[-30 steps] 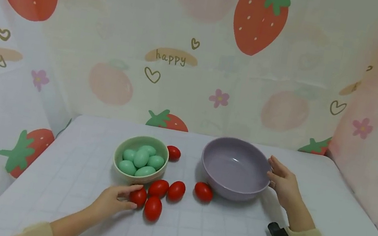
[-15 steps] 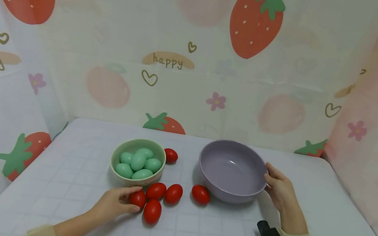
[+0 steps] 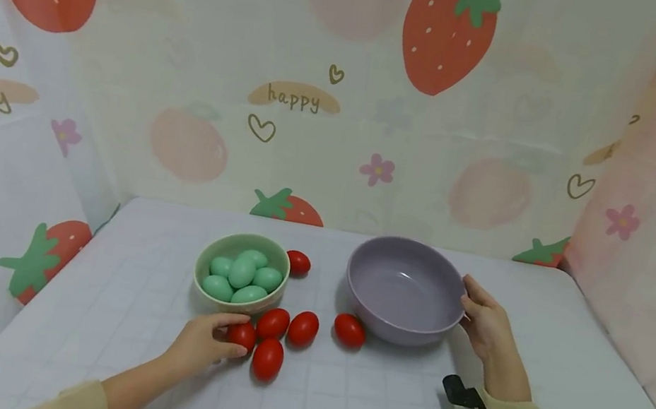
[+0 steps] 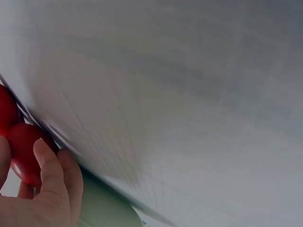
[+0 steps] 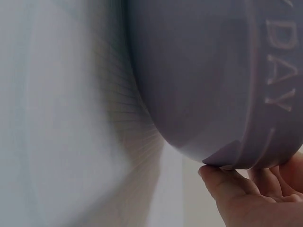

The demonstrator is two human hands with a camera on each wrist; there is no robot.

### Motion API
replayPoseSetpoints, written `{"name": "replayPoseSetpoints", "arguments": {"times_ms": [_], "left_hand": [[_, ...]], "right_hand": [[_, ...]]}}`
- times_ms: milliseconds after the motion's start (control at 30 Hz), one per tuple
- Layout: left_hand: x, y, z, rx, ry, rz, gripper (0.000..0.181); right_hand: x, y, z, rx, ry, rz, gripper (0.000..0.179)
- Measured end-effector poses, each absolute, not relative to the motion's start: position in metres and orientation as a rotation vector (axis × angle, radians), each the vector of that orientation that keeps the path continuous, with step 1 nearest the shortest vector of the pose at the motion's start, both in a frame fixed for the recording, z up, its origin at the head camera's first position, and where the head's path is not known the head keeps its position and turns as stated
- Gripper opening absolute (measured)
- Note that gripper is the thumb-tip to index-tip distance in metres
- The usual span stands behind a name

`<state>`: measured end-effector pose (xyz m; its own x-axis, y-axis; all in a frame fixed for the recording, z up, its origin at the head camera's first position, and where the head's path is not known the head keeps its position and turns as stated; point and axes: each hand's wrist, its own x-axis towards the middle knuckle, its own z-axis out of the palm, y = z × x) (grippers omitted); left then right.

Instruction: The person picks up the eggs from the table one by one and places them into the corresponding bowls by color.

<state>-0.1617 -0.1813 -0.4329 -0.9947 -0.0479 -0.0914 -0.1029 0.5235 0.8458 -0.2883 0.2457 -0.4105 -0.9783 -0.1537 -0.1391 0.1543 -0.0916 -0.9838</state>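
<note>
The bowl [image 3: 234, 247] of eggs [image 3: 242, 273] stands left of another bowl [image 3: 404, 292], loose eggs [image 3: 267, 359] before both

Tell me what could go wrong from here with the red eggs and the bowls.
The left hand grips a red egg crowded by neighbouring red eggs; lifting it could set those rolling.

That hand is also close to the green bowl, so it might bump the bowl and jostle the green eggs.

The right hand holds the purple bowl at one side only; a push might slide it into the red egg beside it.
</note>
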Motion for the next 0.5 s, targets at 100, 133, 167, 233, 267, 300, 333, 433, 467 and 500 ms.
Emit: {"name": "replayPoseSetpoints", "arguments": {"times_ms": [100,133,167,233,267,300,333,433,467,500], "left_hand": [[-0.161,-0.182,-0.431,-0.144,2.668,1.524,0.051],[-0.161,-0.182,-0.430,-0.146,2.662,1.534,0.051],[-0.160,-0.183,-0.430,-0.147,2.660,1.540,0.051],[-0.158,-0.185,-0.430,-0.147,2.651,1.550,0.052],[-0.158,-0.186,-0.430,-0.150,2.643,1.559,0.052],[-0.157,-0.187,-0.429,-0.154,2.637,1.563,0.052],[-0.156,-0.188,-0.429,-0.154,2.635,1.559,0.053],[-0.152,-0.191,-0.427,-0.137,2.623,1.566,0.053],[-0.151,-0.192,-0.426,-0.128,2.623,1.567,0.054],[-0.150,-0.192,-0.425,-0.121,2.620,1.570,0.054]], "right_hand": [[-0.289,0.246,-0.410,-0.004,1.952,-2.184,0.059],[-0.289,0.246,-0.410,-0.003,1.949,-2.186,0.059],[-0.289,0.246,-0.410,-0.001,1.945,-2.188,0.059],[-0.288,0.246,-0.410,-0.001,1.942,-2.187,0.059],[-0.289,0.247,-0.410,-0.001,1.939,-2.187,0.060],[-0.289,0.246,-0.410,0.002,1.933,-2.192,0.059],[-0.289,0.246,-0.410,0.006,1.929,-2.195,0.060],[-0.289,0.245,-0.410,0.015,1.917,-2.212,0.060],[-0.289,0.244,-0.410,0.019,1.914,-2.216,0.060],[-0.289,0.243,-0.410,0.023,1.916,-2.219,0.061]]}}
